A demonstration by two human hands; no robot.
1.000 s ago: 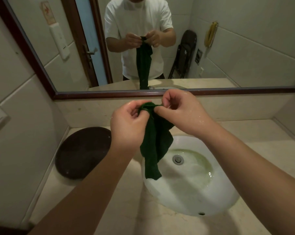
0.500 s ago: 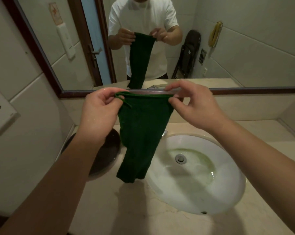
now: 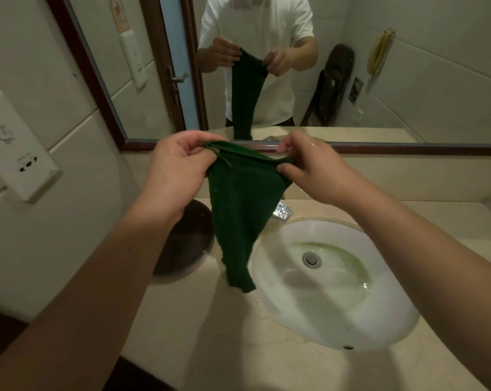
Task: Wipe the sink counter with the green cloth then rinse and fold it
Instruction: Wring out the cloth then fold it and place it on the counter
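The dark green cloth hangs in the air above the counter's left part, its lower tip near the sink's left rim. My left hand pinches its top left corner and my right hand pinches its top right corner, so the top edge is stretched between them. Both hands are wet. The white oval sink lies below right, with greenish water around its drain. The beige stone counter surrounds it.
A dark round lid lies on the counter at the left. A chrome tap peeks out behind the cloth. The mirror spans the back wall. A white wall socket box sticks out at the left.
The hands moved apart from a bunched grip, spreading the cloth's top edge. Since half a second ago they have come a little closer and the cloth hangs narrower at its tip.
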